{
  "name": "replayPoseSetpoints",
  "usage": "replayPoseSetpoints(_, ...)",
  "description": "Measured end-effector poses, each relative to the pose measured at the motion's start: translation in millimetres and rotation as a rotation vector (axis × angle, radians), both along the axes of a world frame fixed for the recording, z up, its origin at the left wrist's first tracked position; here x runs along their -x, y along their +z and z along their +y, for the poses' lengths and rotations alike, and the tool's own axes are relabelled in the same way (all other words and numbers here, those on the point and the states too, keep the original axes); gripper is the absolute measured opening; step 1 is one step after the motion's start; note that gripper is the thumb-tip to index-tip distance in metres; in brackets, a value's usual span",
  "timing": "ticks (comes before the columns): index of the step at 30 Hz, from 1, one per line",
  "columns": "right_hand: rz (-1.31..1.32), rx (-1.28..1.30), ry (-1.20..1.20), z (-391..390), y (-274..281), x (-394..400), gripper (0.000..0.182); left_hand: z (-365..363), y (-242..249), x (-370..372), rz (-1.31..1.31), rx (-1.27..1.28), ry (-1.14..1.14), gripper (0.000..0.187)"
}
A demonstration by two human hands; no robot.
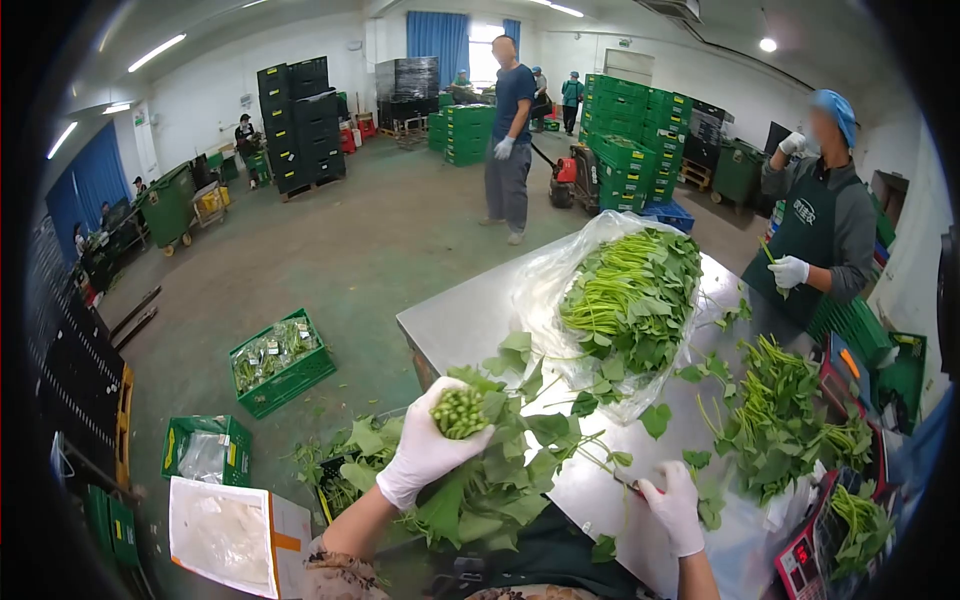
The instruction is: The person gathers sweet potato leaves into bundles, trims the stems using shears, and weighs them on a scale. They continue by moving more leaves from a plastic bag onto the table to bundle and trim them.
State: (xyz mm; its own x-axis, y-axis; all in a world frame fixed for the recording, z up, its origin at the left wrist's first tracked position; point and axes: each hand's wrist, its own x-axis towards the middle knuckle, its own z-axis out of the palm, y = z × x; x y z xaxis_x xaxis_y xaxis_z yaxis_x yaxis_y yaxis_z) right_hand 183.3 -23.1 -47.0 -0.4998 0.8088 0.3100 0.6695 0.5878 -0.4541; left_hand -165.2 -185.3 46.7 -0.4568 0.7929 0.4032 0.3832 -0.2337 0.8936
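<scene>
My left hand (pixel 437 445), in a white glove, is closed around a thick bunch of leafy greens (pixel 480 490). The cut stem ends face up, and broad leaves hang below and to the right. My right hand (pixel 677 508), also gloved, is closed low over the metal table (pixel 590 490). A thin dark, reddish thing shows at its fingertips, too small to make out. Thin stems with leaves lie just beyond that hand. Past both hands, a large heap of greens (pixel 630 300) rests in an opened clear plastic bag (pixel 545 290).
Loose greens (pixel 775 420) and a red scale (pixel 800 565) are on the right. A co-worker in an apron (pixel 815 230) stands there; another person (pixel 508 130) stands beyond the table. Green crates (pixel 290 385) and a white box (pixel 225 535) sit at left.
</scene>
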Motion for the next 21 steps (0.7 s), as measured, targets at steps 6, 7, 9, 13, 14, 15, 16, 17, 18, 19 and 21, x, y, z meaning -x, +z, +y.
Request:
replayPoseSetpoints(6,0.382,0.102,0.546,-14,98,77,0.104,30,22,-46,0.305,-0.115,-0.043,0.04)
replayPoseSetpoints(7,0.383,0.08,0.611,-18,109,92,0.109,33,25,-54,0.347,-0.158,-0.063,0.042)
replayPoseSetpoints(9,0.38,0.081,0.71,-27,112,110,0.116,38,26,-68,0.331,-0.161,-0.1,0.045)
replayPoseSetpoints(13,0.475,0.278,0.813,-33,88,134,0.122,38,21,-84,0.195,-0.158,-0.129,0.047)
replayPoseSetpoints(14,0.524,0.355,0.83,-36,82,134,0.123,39,19,-85,0.157,-0.167,-0.13,0.047)
replayPoseSetpoints(15,0.498,0.426,0.827,-37,74,132,0.121,38,22,-88,0.111,-0.149,-0.15,0.047)
replayPoseSetpoints(16,0.472,0.495,0.821,-38,66,130,0.12,38,20,-90,0.09,-0.142,-0.144,0.047)
replayPoseSetpoints(17,0.447,0.514,0.802,-39,57,130,0.117,39,17,-93,0.07,-0.133,-0.14,0.047)
replayPoseSetpoints(18,0.436,0.509,0.79,-39,53,129,0.113,40,15,-95,0.05,-0.125,-0.136,0.047)
replayPoseSetpoints(19,0.425,0.505,0.778,-40,51,128,0.108,42,15,-96,0.089,-0.138,-0.143,0.047)
replayPoseSetpoints(21,0.432,0.45,0.768,-47,62,131,0.099,45,17,-96,0.166,-0.164,-0.154,0.047)
